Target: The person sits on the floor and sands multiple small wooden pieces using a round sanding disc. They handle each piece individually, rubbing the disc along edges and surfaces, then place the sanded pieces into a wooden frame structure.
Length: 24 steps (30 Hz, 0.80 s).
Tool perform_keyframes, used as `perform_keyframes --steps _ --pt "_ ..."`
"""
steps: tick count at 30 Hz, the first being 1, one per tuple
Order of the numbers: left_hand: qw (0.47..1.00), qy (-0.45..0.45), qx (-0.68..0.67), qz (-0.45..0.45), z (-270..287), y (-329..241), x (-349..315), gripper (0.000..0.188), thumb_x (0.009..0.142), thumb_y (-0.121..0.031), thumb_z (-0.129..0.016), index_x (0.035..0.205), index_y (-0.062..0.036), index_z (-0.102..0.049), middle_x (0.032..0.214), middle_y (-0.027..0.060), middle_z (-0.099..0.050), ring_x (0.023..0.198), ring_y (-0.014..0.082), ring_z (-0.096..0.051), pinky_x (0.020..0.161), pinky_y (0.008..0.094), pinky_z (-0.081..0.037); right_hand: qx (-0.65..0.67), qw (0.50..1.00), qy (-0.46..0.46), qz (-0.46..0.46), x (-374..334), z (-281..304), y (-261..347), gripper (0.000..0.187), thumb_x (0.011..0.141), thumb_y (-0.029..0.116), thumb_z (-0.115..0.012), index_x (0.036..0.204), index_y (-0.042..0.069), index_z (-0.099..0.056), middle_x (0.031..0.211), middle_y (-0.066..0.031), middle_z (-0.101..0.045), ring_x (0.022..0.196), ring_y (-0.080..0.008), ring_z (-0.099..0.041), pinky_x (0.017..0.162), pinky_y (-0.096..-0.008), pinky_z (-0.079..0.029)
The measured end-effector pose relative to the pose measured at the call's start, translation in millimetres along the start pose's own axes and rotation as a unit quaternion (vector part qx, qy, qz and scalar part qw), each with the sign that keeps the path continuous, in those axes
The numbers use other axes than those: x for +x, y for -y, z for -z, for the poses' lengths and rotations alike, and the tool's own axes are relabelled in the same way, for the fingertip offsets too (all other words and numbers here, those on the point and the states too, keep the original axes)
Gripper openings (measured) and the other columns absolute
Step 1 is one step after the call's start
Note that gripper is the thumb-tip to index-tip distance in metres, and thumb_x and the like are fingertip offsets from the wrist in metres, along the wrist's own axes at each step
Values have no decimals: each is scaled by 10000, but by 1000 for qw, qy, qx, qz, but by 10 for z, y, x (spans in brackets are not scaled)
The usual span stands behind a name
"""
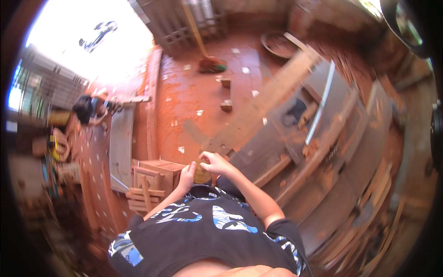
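In front of my waist, both hands are at a round, yellowish, partly see-through thing (201,174) whose kind I cannot make out. My left hand (187,178) grips its left side, thumb pointing up. Bent over its upper right side is my right hand (212,163), with thumb and forefinger curled close together at its edge. Just beyond my hands is the near end of a long wooden board (258,111). To the left of my left hand stands a small wooden cabinet or box (168,167).
A large dusty work surface (263,159) with timber and a straight metal bar (320,104) fills the right. Further off are a broom (211,64), a round basin (278,45) and a bracket-shaped wooden piece (226,94) on the reddish floor. Another person (87,108) crouches at left beside a grey panel (121,143).
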State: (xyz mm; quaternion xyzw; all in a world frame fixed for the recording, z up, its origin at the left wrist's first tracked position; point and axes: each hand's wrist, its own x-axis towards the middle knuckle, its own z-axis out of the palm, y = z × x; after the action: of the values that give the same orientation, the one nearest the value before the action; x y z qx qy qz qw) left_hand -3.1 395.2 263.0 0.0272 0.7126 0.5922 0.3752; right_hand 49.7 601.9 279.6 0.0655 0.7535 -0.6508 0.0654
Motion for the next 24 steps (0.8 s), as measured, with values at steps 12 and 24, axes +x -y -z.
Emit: perform_keyframes --steps 12,24 --pt "986 91 128 52 602 373 -11 579 1005 -586 -496 957 -68 -749 763 92 -720 689 211 -692 654 364 -533 232 951 -83 -185 -272 -331 -334 197 1001 112 -625 1177 46 -566 1052 -90 -724 807 -155 -722 587 -278 -589" --pt "877 -400 73 255 1232 2792 -2015 358 911 -379 -641 918 -32 -729 903 174 -740 877 303 -717 786 427 -545 153 958 98 -222 428 -980 -183 140 994 149 -650 1091 51 -627 971 -53 -710 757 -148 -704 569 -284 -587"
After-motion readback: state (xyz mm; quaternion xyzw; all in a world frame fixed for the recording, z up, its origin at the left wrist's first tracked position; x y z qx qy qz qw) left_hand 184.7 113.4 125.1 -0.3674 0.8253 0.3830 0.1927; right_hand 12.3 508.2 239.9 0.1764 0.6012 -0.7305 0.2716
